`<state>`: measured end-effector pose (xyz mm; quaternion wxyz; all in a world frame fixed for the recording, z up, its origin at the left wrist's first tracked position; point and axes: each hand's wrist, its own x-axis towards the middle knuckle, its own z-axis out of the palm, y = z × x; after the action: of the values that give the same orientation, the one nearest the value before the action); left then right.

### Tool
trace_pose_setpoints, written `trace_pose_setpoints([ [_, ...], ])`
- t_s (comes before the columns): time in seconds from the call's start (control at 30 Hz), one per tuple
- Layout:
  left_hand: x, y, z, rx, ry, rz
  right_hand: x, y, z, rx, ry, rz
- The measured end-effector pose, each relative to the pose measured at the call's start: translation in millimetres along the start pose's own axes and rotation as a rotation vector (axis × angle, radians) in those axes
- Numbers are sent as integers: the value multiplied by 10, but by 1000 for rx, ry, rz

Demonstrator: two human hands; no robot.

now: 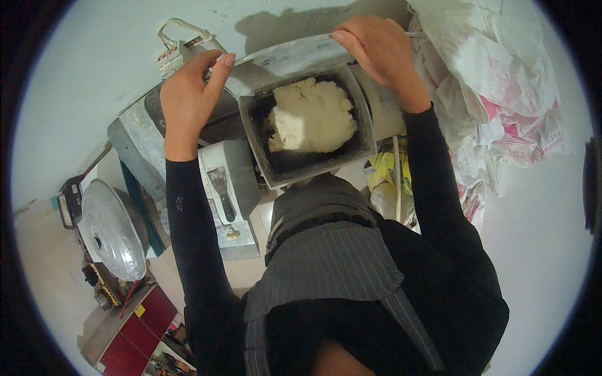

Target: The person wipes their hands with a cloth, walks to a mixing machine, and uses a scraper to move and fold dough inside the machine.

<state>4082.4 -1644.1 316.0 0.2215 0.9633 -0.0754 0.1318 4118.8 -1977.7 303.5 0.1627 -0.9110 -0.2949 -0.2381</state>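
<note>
A lump of pale dough (312, 115) lies in the rectangular metal hopper of a machine (259, 167) in front of me. The hopper's metal lid (287, 58) stands raised along the far side, by the wall. My right hand (378, 51) grips the top edge of the lid near its right end, thumb on the near face. My left hand (190, 91) is at the lid's left end, thumb and fingers apart, with nothing seen between them; whether it touches the lid is unclear.
White woven plastic sacks (498, 94) hang at the right. Left of the hopper stands the machine's light housing (228, 178) with a dark-handled scraper (221, 192) on it. A large round metal lid (113, 230) is farther left. A wired electrical switch (171, 58) sits by the wall.
</note>
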Motion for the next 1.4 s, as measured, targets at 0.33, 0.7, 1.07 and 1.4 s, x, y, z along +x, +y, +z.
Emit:
trace_pose_setpoints([
  [0.33, 16, -54, 60, -9, 97, 61, 3, 42, -2, -27, 2, -40],
  [0.7, 66, -6, 17, -18, 51, 7, 54, 63, 9, -77, -24, -53],
  [1.07, 139, -113, 76, 44, 169, 161, 129, 88, -46, -84, -75, -64],
  [1.4, 173, -69, -2, 238, 111, 168, 167, 132, -11, -8, 57, -81],
])
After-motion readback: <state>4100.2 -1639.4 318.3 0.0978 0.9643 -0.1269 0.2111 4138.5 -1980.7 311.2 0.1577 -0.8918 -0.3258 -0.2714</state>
